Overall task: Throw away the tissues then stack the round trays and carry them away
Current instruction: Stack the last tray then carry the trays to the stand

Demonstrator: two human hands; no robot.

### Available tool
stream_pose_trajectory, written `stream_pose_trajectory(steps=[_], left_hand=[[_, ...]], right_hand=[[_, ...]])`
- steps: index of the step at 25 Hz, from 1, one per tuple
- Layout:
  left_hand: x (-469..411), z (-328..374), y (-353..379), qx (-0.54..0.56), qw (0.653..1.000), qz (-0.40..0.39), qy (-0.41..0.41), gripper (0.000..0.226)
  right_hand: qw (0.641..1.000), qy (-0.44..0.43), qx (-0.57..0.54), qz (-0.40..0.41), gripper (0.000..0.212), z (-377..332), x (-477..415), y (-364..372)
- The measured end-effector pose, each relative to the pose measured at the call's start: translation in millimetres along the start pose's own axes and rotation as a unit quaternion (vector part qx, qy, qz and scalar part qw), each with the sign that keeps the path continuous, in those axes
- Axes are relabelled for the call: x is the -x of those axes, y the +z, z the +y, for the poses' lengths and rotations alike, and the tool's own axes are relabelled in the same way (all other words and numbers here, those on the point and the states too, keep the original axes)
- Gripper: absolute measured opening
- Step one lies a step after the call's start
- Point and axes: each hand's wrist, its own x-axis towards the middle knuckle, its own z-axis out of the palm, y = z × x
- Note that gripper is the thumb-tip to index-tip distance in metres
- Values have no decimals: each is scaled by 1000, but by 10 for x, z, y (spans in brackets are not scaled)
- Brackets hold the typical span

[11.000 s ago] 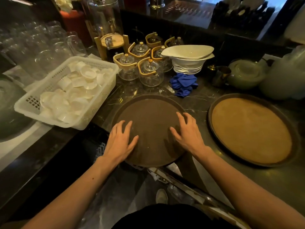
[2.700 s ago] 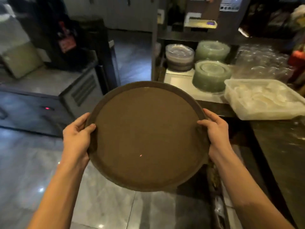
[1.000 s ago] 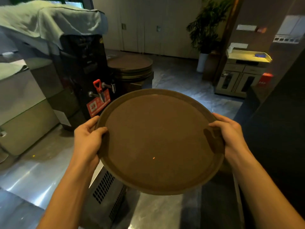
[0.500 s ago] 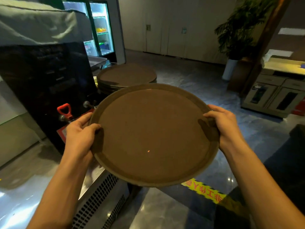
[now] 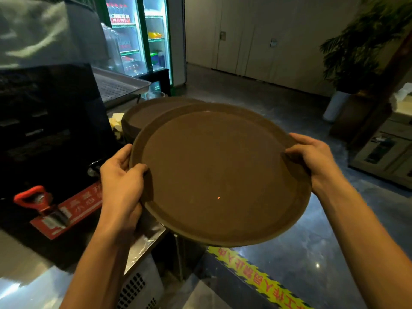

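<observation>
- The left hand (image 5: 121, 181) grasps the left rim of the round tray (image 5: 219, 175), thumb lying on the upper face and fingers curled underneath; the right hand (image 5: 312, 161) grasps the right rim the same way. Both are clenched on the tray, nothing else in them.
- The tray is in the air, tilted a little toward the person, its far edge overlapping the near part of the stack of trays (image 5: 142, 114) that rests on the bench (image 5: 142, 244) beside the black machine (image 5: 49, 121).
- Whether the hands carry one tray or several nested ones cannot be told; only one face shows.
- The step in hand is, by my judgement, setting the carried tray onto that stack. Level it first, then bring it forward and to the left until its rim lines up all round with the one below.
- Lower the far edge first and let the near edge follow, so the fingers under the rim can slide out without being pinched.
- Keep the left elbow clear of the red-handled tap (image 5: 35, 199) on the machine's front.
- A tray set off-centre would likely overhang the bench's right edge above the floor (image 5: 312, 253), so check the alignment before letting go.
</observation>
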Motion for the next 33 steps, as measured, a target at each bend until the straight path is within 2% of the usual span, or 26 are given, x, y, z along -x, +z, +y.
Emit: stream_pose_trajectory(steps=[6, 11, 18, 20, 24, 28, 33], left_hand=[[-814, 7, 303, -12, 999, 38, 25, 46], [-1374, -113, 454, -64, 995, 70, 32, 39], [-1753, -218, 807, -107, 975, 194, -3, 36], [-1829, -229, 898, -126, 968, 218, -16, 41], [-1881, -328, 1019, -157, 954, 252, -32, 55], [-1902, -384, 1049, -199, 938, 278, -49, 55], [-1898, -334, 1069, -208, 936, 278, -58, 57]], right_hand=[[999, 0, 25, -39, 54, -269, -878, 549], [992, 3, 47, -118, 49, -379, -1580, 1035], [969, -1, 83, -233, 50, -383, -2527, 1623], [963, 1, 96, -253, 53, -345, -2733, 1763], [950, 2, 120, -288, 55, -268, -2995, 1944], [938, -22, 146, -315, 55, -240, -3106, 2061], [931, -37, 158, -327, 47, -212, -3116, 2108]])
